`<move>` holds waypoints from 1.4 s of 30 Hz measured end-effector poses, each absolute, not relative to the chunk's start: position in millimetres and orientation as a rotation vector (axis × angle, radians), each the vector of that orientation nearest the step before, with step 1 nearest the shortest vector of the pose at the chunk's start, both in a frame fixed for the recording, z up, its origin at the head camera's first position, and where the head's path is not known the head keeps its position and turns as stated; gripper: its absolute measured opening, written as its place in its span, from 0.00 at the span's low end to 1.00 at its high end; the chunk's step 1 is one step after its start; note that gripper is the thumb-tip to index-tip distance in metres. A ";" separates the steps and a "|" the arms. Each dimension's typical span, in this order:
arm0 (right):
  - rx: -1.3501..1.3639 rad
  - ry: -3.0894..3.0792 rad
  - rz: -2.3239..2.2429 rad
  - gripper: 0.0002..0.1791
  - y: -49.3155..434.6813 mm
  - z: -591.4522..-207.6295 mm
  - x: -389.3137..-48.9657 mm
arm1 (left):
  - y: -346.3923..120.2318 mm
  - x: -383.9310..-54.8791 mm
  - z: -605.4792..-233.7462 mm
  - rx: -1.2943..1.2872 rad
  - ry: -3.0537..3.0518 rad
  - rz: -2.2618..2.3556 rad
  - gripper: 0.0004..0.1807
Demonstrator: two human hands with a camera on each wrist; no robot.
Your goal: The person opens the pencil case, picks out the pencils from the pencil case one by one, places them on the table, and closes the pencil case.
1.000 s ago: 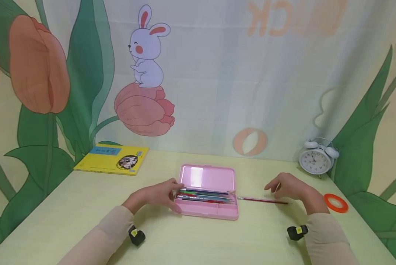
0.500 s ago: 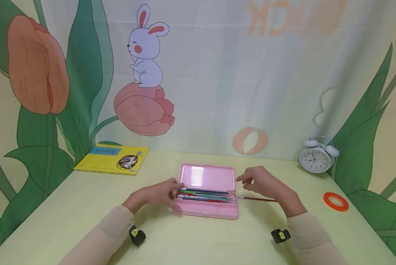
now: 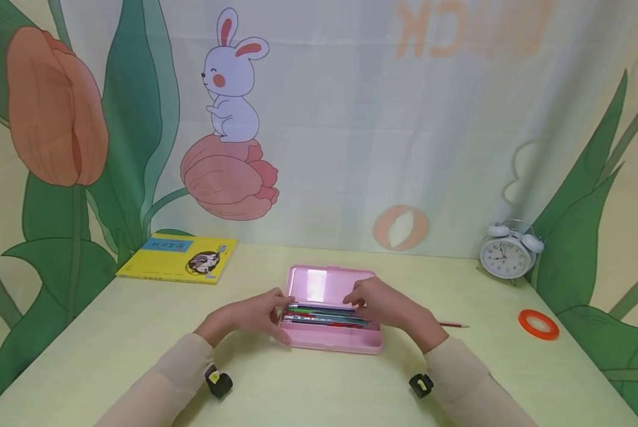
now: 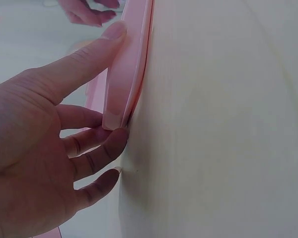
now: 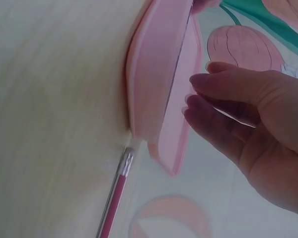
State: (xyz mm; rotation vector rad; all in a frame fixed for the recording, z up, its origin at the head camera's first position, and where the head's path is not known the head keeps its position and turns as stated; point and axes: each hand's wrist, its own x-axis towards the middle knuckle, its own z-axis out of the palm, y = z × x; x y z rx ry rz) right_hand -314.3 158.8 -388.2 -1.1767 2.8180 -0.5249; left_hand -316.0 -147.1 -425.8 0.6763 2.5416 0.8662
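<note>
An open pink pencil case lies on the table, its lid tipped back. Several pencils fill its rear compartment. My left hand holds the case's left end; in the left wrist view the thumb lies on the case wall with the other fingers round the corner. Over the case's right side hovers my right hand, fingers loosely bent; the right wrist view shows nothing between the fingertips. A red pencil lies on the table just off the case's right end, partly hidden by the right arm in the head view.
A yellow book lies at the back left. At the back right stands a white twin-bell alarm clock, with an orange ring in front of it. A printed curtain hangs behind the table.
My right hand has moved left from above the red pencil to over the pencil case. My left hand stays at the case's left end. The red pencil has not moved.
</note>
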 end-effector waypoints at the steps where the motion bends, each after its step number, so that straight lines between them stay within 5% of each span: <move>1: -1.172 2.828 -0.502 0.13 154.6 -388.3 -315.3 | -147.5 -316.3 -426.0 0.680 2.542 0.866 0.53; 22: -1.154 2.955 -0.045 0.10 115.7 -399.8 -320.5 | -147.4 -314.0 -426.7 0.684 2.535 0.869 0.53; 42: -1.176 2.957 0.130 0.17 108.7 -398.2 -317.2 | -147.9 -317.0 -426.7 0.697 2.535 0.858 0.54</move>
